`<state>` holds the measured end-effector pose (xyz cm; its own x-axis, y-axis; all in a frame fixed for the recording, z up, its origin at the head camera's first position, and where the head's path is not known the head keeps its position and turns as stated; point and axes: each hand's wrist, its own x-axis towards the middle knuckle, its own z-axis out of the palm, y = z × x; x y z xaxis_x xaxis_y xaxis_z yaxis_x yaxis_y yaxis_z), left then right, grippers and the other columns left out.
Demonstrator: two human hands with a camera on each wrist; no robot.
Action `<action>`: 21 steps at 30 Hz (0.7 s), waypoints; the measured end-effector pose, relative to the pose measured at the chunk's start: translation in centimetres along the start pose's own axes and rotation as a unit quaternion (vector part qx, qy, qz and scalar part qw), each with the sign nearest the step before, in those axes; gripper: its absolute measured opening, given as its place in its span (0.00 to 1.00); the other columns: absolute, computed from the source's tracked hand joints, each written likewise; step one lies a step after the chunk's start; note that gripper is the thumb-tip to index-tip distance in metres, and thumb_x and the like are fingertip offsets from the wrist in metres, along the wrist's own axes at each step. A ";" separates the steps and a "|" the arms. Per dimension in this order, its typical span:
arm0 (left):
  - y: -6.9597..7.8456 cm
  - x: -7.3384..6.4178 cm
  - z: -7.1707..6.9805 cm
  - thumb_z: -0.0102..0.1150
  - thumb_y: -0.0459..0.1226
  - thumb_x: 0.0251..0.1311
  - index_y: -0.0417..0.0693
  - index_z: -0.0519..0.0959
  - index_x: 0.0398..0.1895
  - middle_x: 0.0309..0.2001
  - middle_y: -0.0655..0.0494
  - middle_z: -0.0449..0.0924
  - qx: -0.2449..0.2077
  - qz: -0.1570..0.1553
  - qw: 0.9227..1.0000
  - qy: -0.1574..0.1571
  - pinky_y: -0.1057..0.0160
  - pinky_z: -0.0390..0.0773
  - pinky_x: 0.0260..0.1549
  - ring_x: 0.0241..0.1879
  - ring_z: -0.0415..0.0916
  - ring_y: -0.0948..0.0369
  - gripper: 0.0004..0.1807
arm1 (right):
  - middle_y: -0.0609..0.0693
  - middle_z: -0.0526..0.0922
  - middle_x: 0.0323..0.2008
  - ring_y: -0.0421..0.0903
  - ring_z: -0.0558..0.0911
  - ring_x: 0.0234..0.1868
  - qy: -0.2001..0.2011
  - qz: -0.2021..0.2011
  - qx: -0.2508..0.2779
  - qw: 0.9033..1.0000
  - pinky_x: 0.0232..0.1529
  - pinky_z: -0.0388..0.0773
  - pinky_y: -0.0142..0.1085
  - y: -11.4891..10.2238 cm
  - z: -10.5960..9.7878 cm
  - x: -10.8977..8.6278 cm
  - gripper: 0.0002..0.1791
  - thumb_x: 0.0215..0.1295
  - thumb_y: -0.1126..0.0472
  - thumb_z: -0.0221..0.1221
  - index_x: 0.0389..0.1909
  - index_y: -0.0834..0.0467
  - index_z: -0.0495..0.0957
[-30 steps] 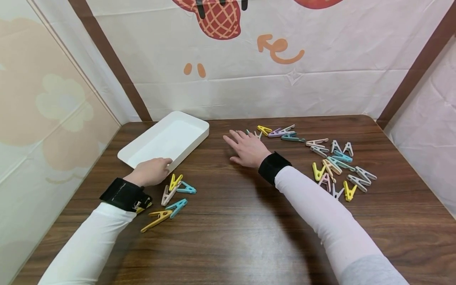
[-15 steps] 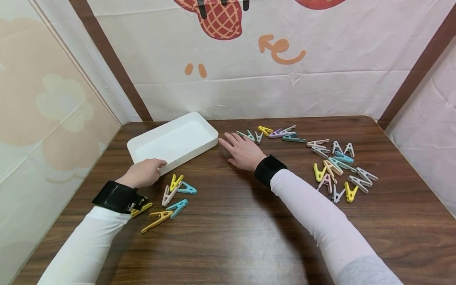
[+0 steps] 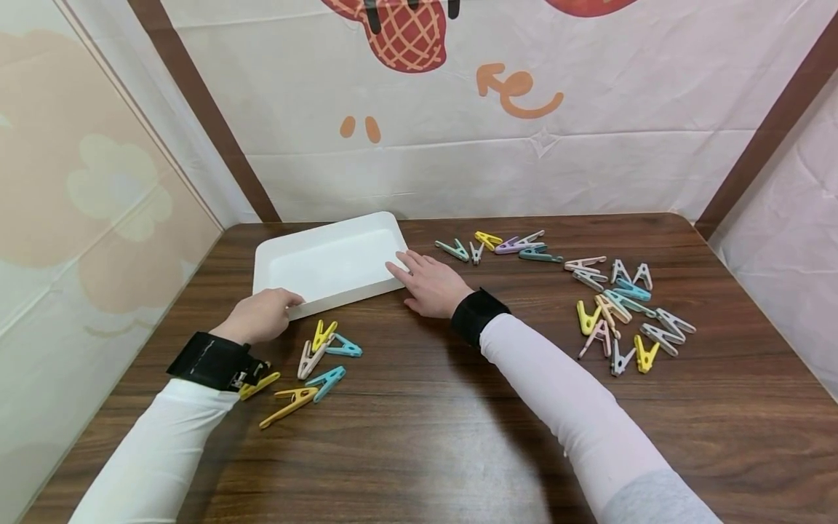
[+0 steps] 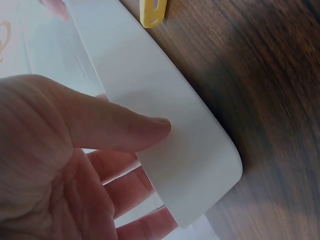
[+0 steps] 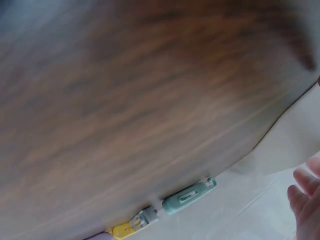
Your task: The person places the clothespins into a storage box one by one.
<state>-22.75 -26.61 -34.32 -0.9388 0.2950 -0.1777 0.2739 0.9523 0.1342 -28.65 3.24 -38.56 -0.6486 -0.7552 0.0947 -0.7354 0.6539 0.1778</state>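
1. Head: The white tray [image 3: 327, 258] sits at the back left of the worktop [image 3: 419, 444]. The left hand [image 3: 258, 316] grips its near-left corner; the right hand [image 3: 435, 286], outstretched, overlaps its right end, contact unclear.
2. Left wrist: Thumb outside, fingers inside the tray's wall.
3. Right wrist: A teal clothespin [image 5: 189, 195] lies well apart from the right fingertips [image 5: 298, 198].

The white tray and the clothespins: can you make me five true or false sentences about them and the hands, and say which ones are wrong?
1. The clothespins lie on the brown table. True.
2. The left hand holds a clothespin. False: it grips the white tray.
3. The right hand is at the tray's right end. True.
4. The tray is round. False: it is long, with four rounded corners.
5. All the clothespins are yellow. False: some are blue, pink or purple.
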 end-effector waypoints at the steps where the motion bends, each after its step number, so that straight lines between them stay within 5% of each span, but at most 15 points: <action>1: 0.0 0.0 0.0 0.46 0.22 0.54 0.30 0.77 0.53 0.50 0.33 0.77 0.000 0.000 1.000 0.003 0.44 0.75 0.43 0.49 0.76 0.41 0.21 | 0.61 0.58 0.71 0.54 0.58 0.72 -0.002 -0.003 0.005 1.000 0.68 0.55 0.42 -0.1 0.0 0.1 0.39 0.69 0.49 0.56 0.74 0.58 0.53; 5: -0.3 0.1 -0.1 0.48 0.21 0.52 0.31 0.79 0.50 0.49 0.33 0.78 -0.001 -0.001 1.000 0.010 0.45 0.76 0.41 0.47 0.77 0.42 0.20 | 0.59 0.65 0.68 0.52 0.64 0.68 -0.004 -0.013 0.027 1.000 0.66 0.60 0.40 -0.6 -0.2 0.5 0.34 0.70 0.53 0.56 0.72 0.58 0.58; 10: -0.4 0.1 -0.1 0.47 0.21 0.52 0.33 0.80 0.49 0.48 0.34 0.79 -0.001 -0.008 1.000 0.013 0.45 0.76 0.40 0.46 0.77 0.43 0.20 | 0.53 0.80 0.49 0.48 0.79 0.50 0.004 -0.014 0.020 1.000 0.53 0.72 0.38 -1.2 -0.7 0.7 0.17 0.71 0.60 0.54 0.58 0.57 0.73; 15: -0.4 0.2 0.0 0.47 0.21 0.52 0.33 0.81 0.48 0.48 0.35 0.79 -0.001 -0.007 1.000 0.014 0.45 0.76 0.40 0.47 0.77 0.43 0.20 | 0.50 0.82 0.36 0.46 0.81 0.37 -0.020 0.001 -0.001 1.000 0.42 0.75 0.37 -1.6 -1.4 0.7 0.06 0.70 0.65 0.52 0.43 0.56 0.77; 21: -0.2 0.3 -0.1 0.48 0.21 0.52 0.33 0.81 0.48 0.48 0.35 0.79 -0.002 -0.001 1.000 0.014 0.45 0.75 0.41 0.47 0.77 0.43 0.20 | 0.49 0.82 0.32 0.45 0.81 0.33 -0.033 0.002 -0.005 0.999 0.37 0.77 0.38 -1.8 -1.7 0.4 0.06 0.69 0.67 0.53 0.39 0.56 0.77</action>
<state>-23.10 -26.70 -34.30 -0.9447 0.2910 -0.1514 0.2712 0.9525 0.1386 -27.25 1.72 -37.14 -0.6625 -0.7484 0.0309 -0.7316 0.6554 0.1879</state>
